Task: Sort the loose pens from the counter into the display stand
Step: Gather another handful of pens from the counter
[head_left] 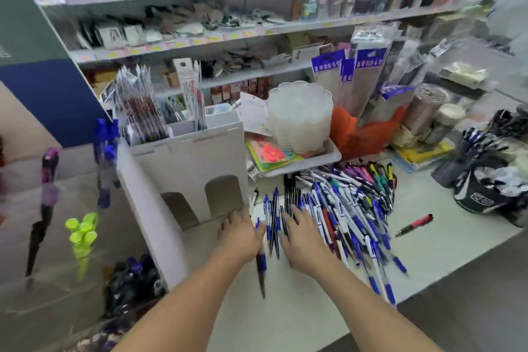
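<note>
Most of the sorting is judged to be left. A large heap of loose pens (343, 208) — blue, white, black, a few purple and green — is spread over the table (428, 254) to the right of the white display stand (183, 180), and one red pen (414, 225) lies apart from it further right. A small row of blue pens (273, 223) has been laid side by side between the heap and the stand, which suggests grouping by kind is under way.

The left hand (240, 234) is seen at the foot of the stand with its fingers curled; a dark pen (261, 266) juts out below it, and is taken to be gripped, though blur makes this uncertain. The right hand (303, 240) is laid flat with fingers spread on the edge of the heap, touching the pens.

Some pens are already stood upright in the stand's top pockets (143, 111); its lower arched slots (223, 194) look unfilled — much remains.
</note>
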